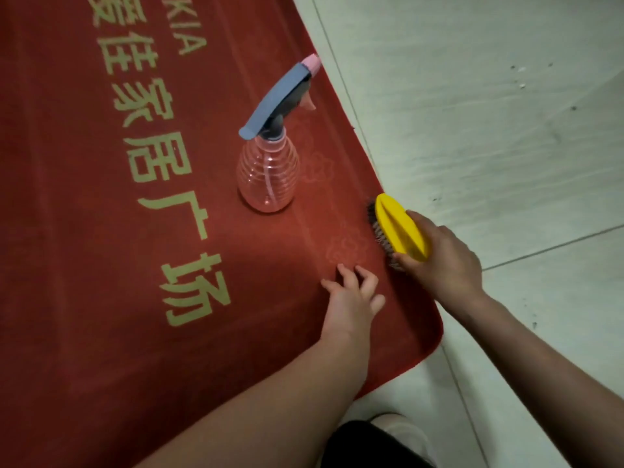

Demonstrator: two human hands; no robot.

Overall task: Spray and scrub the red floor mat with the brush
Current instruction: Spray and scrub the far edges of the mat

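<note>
Red woven pile fills most of the view: the red floor mat (101,251) lies flat on a pale tiled floor (479,103). Its rounded corner sits near the lower right and its right edge runs up and away. Gold lettering (162,157) runs along the mat's length, and faint cloud-shaped motifs (347,249) mark the border strip near that edge.

The right hand (442,265) holds a yellow plastic scrubbing brush (400,228) with brownish bristles. Its grip is clamped on the brush's near end, thumb on the bristle side and fingers wrapped over the far side. The brush sits right at the mat's right edge, tilted so the bristles face left onto the pile and the yellow back faces up and to the right.

The left hand (351,300) rests on the mat just left of the brush, palm down. Its grip is apart and holds nothing: the fingers are spread and the fingertips touch the pile just below a cloud motif.

A clear plastic spray bottle (268,177) with a ribbed body, grey trigger head and pink nozzle stands upright on the mat. It is farther from the person than both hands and apart from them, between the lettering and the edge. A thin tube shows inside it.

At the bottom of the view, the toe of a white shoe (398,430) rests on the floor just off the mat.
</note>
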